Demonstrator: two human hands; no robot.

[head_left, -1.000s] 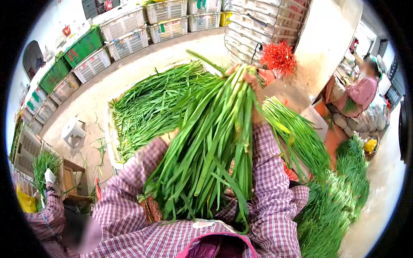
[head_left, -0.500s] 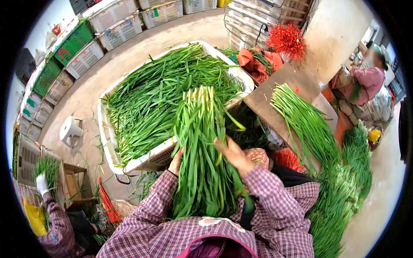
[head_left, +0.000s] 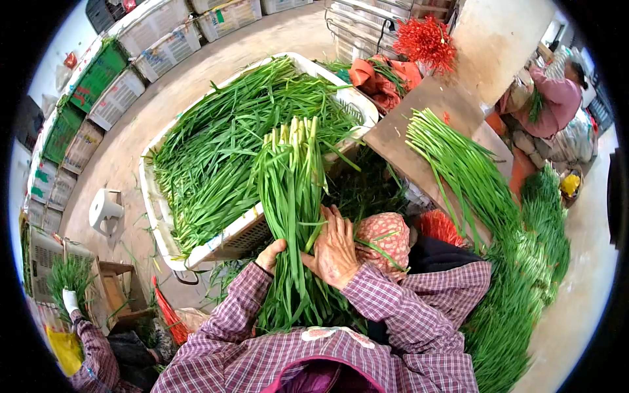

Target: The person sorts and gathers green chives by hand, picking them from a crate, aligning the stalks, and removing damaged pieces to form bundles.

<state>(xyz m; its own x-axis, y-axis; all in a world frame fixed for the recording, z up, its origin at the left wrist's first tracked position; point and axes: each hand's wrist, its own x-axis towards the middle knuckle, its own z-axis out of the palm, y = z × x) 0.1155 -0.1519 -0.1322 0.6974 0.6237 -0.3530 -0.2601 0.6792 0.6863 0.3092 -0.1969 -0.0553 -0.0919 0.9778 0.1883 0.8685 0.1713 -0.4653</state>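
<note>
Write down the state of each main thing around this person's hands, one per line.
Long green leafy bunch: between both hands, pale ends pointing away
Bare left hand: against the bunch, fingers mostly hidden
Bare right hand: fingers extended, against the bunch
Rectangular white plastic crate: open, heaped with green leaves
Flat brown board: partly covered by green stalks

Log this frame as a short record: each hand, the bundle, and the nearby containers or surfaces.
Bundle: long green leaves, pale ends pointing away from the wearer
Left hand: at the bundle's left side, fingers mostly hidden
Right hand: against its right side, fingers extended
Crate: white, heaped with cut greens
Board: right of crate, second bunch lying across it
</note>
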